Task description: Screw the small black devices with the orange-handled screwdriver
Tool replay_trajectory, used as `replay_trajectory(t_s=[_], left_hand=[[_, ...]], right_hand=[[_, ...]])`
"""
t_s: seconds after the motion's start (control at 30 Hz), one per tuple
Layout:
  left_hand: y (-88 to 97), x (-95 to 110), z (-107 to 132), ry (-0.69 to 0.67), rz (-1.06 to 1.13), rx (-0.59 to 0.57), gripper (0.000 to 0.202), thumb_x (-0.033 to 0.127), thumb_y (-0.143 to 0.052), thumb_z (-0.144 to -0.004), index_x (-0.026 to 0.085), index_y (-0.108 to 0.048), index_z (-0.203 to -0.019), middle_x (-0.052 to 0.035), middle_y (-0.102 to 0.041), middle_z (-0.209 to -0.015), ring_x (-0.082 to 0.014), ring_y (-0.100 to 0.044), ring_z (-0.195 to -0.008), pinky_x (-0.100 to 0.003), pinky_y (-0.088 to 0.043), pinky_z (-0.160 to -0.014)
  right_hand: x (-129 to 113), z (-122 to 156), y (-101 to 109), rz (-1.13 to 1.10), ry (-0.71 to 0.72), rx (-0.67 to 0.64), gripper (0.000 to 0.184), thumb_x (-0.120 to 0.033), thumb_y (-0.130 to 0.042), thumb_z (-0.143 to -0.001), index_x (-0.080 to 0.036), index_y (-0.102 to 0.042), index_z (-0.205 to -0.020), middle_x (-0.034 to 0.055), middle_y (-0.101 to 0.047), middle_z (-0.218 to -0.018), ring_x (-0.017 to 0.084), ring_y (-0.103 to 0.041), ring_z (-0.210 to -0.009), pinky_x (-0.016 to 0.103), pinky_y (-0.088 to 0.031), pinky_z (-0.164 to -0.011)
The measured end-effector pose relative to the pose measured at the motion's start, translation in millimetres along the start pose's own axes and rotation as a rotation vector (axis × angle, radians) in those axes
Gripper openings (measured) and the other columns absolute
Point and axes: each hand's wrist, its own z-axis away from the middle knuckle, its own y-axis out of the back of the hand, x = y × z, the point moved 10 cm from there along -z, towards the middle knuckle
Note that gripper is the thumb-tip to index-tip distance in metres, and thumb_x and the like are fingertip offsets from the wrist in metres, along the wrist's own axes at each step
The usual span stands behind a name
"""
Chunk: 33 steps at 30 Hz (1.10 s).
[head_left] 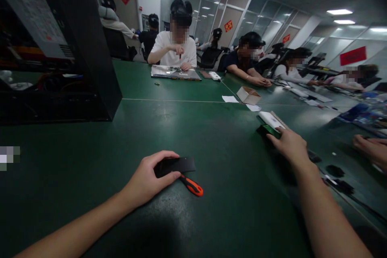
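Note:
My left hand (151,173) is closed round a flat black rectangular piece (185,164) on the green table, fingers over its far edge and thumb at its near edge. Just by the thumb lies a screwdriver (193,186) with an orange and black handle; its front part is hidden by the hand. Farther off to the right, my right hand (288,143) grips a small green piece (270,130) with black beneath it, its exact kind unclear. Right beyond those fingers rests a white box-like object (271,120).
A black computer case (105,88), its side open, stands at the left. An open cardboard box (248,95) and white papers (230,99) lie ahead. Across the table a person (178,44) works on a flat panel (177,73). Black cables and a co-worker's hand (371,149) are at right.

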Motion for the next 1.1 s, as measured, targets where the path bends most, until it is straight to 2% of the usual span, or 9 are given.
replay_trajectory(t_s=[0.13,0.3,0.43,0.57,0.73,0.83,0.93,1.03,1.1], left_hand=[[-0.7,5.8,2.1,-0.065,-0.079,0.013,0.037,0.033,-0.076,-0.080,0.021,-0.069,-0.115,-0.0057,-0.075,-0.109,-0.0253,-0.070,-0.100,-0.037,-0.053,-0.091],[-5.6,9.3,6.4,-0.115,-0.153,-0.008,0.046,0.032,-0.080,-0.078,0.022,-0.065,-0.120,-0.0043,-0.074,-0.108,-0.0235,-0.071,-0.098,-0.033,-0.054,-0.088],[-6.5,12.3,9.1,-0.146,-0.196,-0.010,0.049,0.031,-0.081,-0.078,0.022,-0.062,-0.122,-0.0027,-0.074,-0.104,-0.0223,-0.071,-0.095,-0.032,-0.053,-0.087],[-9.7,11.5,10.5,-0.182,-0.209,-0.039,0.049,0.031,-0.080,-0.080,0.023,-0.061,-0.124,-0.0031,-0.073,-0.107,-0.0225,-0.071,-0.097,-0.032,-0.053,-0.090],[-21.0,6.7,13.4,-0.210,-0.214,-0.139,0.059,0.033,-0.080,-0.081,0.024,-0.055,-0.134,-0.0069,-0.069,-0.122,-0.0246,-0.066,-0.111,-0.035,-0.050,-0.099],[-20.6,8.6,13.9,-0.199,-0.208,-0.143,0.060,0.033,-0.075,-0.085,0.024,-0.050,-0.139,-0.0082,-0.067,-0.123,-0.0238,-0.065,-0.106,-0.035,-0.052,-0.093],[-12.1,13.4,11.5,-0.182,-0.162,-0.084,0.040,0.029,-0.062,-0.093,0.021,-0.056,-0.132,-0.0077,-0.069,-0.113,-0.0207,-0.065,-0.094,-0.033,-0.053,-0.082],[-8.7,16.8,8.9,-0.180,-0.136,-0.068,0.020,0.026,-0.053,-0.098,0.018,-0.067,-0.110,-0.0071,-0.070,-0.102,-0.0198,-0.065,-0.091,-0.032,-0.052,-0.081],[-9.7,19.3,8.2,-0.199,-0.124,-0.080,0.019,0.025,-0.052,-0.098,0.018,-0.070,-0.101,-0.0071,-0.070,-0.100,-0.0199,-0.066,-0.093,-0.032,-0.051,-0.083]], right_hand=[[-109.8,41.4,54.0,-0.440,0.347,0.210,0.030,-0.043,-0.051,-0.093,-0.019,-0.062,-0.108,0.0188,-0.064,-0.130,0.032,-0.060,-0.122,0.050,-0.045,-0.104],[-267.4,158.9,79.5,-0.765,0.966,-0.209,0.022,-0.037,-0.061,-0.094,-0.022,-0.055,-0.108,0.0165,-0.054,-0.145,0.027,-0.053,-0.133,0.045,-0.048,-0.106],[-301.0,205.2,79.3,-0.884,1.057,-0.399,0.015,-0.033,-0.057,-0.098,-0.021,-0.057,-0.108,0.0136,-0.063,-0.133,0.021,-0.061,-0.122,0.038,-0.051,-0.102],[-302.8,213.1,77.8,-0.926,1.114,-0.417,0.020,-0.030,-0.055,-0.100,-0.020,-0.060,-0.117,0.0120,-0.065,-0.129,0.020,-0.061,-0.122,0.035,-0.051,-0.104],[-306.7,224.4,75.9,-0.703,1.281,-0.430,0.037,-0.032,-0.050,-0.102,-0.021,-0.055,-0.138,0.0130,-0.059,-0.142,0.022,-0.060,-0.126,0.037,-0.052,-0.104],[-282.7,193.8,78.6,-0.559,1.243,-0.323,0.038,-0.030,-0.048,-0.102,-0.025,-0.058,-0.138,0.0122,-0.062,-0.137,0.024,-0.065,-0.119,0.040,-0.055,-0.099],[-210.5,114.1,80.1,-0.456,0.900,-0.104,0.039,-0.032,-0.048,-0.100,-0.023,-0.061,-0.136,0.0131,-0.063,-0.136,0.027,-0.064,-0.120,0.043,-0.052,-0.103],[-99.4,40.2,68.5,-0.251,0.426,0.077,0.040,-0.031,-0.050,-0.096,-0.017,-0.066,-0.130,0.0178,-0.066,-0.132,0.032,-0.064,-0.118,0.044,-0.049,-0.102],[-31.8,14.4,53.4,-0.112,0.174,0.110,0.040,-0.034,-0.050,-0.094,-0.015,-0.069,-0.124,0.0209,-0.069,-0.123,0.034,-0.068,-0.104,0.043,-0.051,-0.087]])
